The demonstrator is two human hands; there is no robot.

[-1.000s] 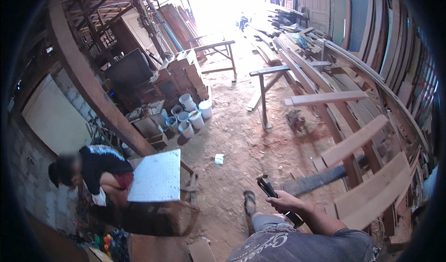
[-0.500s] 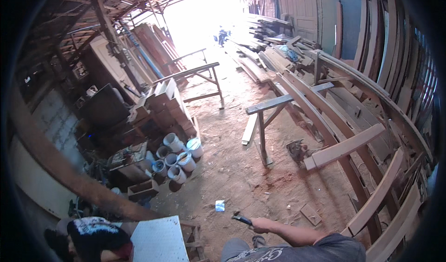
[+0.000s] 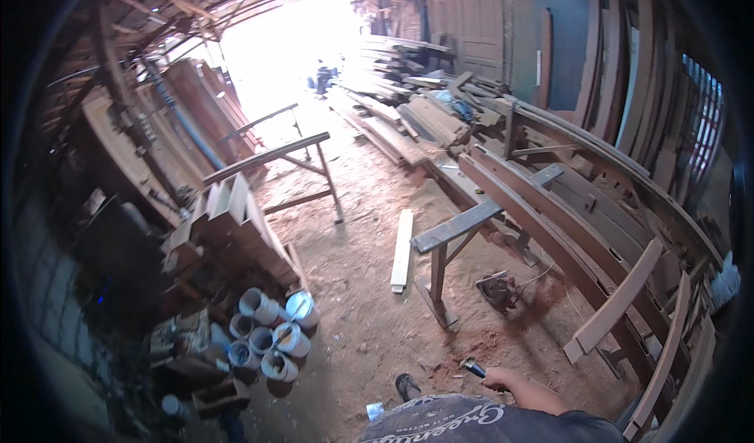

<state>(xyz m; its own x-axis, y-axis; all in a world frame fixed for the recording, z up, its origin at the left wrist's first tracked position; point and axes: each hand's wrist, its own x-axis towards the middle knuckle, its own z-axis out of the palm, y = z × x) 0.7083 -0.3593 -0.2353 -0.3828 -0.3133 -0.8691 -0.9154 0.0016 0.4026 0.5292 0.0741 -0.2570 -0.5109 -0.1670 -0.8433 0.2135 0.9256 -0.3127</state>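
My right hand point(image 3: 496, 376) is low at the centre right, its forearm reaching in from the lower right. Its fingers are closed around a short black hand tool with a bluish handle point(image 3: 473, 367); the kind is too small to tell. The tool is held over the sawdust-covered floor point(image 3: 353, 286), touching nothing else that I can see. My left hand is outside the picture. One of my feet point(image 3: 408, 386) shows below, beside my dark shirt.
A wooden sawhorse point(image 3: 459, 225) supports long beams point(image 3: 542, 215) at the right, with curved boards point(image 3: 620, 305) across them. A corded power tool point(image 3: 496, 290) lies on the floor. Several buckets point(image 3: 292, 339) stand at the left; a pale plank point(image 3: 402, 250) lies ahead.
My view has moved forward and turned right. The other person and the white-topped surface at the lower left have left the picture. My right hand still holds the tool, now farther right.
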